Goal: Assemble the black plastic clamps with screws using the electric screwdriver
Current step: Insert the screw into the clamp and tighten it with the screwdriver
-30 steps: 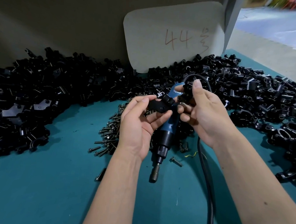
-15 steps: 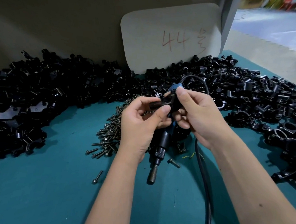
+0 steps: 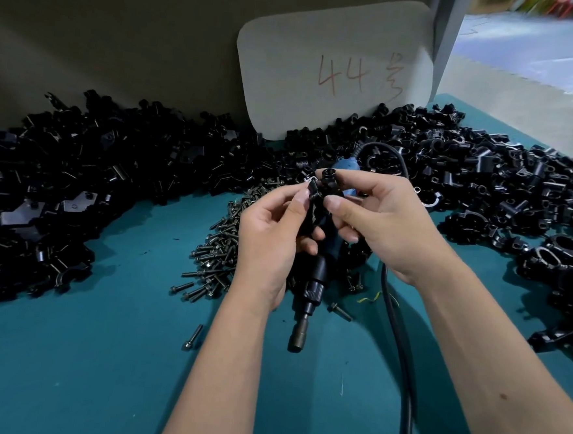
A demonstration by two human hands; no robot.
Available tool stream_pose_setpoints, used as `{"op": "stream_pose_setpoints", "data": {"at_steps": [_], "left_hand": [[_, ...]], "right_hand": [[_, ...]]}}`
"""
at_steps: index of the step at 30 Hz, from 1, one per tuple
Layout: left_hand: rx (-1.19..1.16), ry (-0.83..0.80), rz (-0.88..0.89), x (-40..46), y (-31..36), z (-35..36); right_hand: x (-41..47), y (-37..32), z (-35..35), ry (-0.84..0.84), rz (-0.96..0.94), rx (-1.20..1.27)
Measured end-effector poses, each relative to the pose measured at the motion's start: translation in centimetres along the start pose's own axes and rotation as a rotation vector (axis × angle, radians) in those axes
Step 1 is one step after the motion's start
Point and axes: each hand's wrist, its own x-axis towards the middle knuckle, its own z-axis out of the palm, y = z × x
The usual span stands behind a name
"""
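1. Left hand and right hand each pinch a black clamp piece, held together above the table.
2. Screwdriver lies directly beneath, long axis pointing toward the person; right hand seems nearer its blue grip.
3. Screws just left.

Teal table: clamp heaps, screws, screwdriver.
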Motion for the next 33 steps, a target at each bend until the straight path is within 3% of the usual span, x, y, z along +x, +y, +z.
{"op": "stream_pose_setpoints", "data": {"at_steps": [5,14,21,30,33], "left_hand": [[-0.097,-0.075,0.025,-0.2,0.2,0.2],[0.095,-0.018,0.086,-0.1,0.1,-0.2],[-0.041,-0.067,0.038,-0.2,0.3,0.1],[-0.079,-0.088,0.008,-0.3,0.7,-0.2],[-0.071,-0.049,-0.015,-0.2,0.7,0.0]], "right_hand": [[0.1,-0.4,-0.1,0.097,0.000,0.054],[-0.3,-1.0,-1.6,0.119,0.031,-0.004],[-0.5,-1.5,-1.7,-0.072,0.093,0.052],[-0.7,-2.5,-2.0,-0.058,0.108,-0.040],[-0.6,-3.5,-2.5,-0.040,0.184,-0.198]]}}
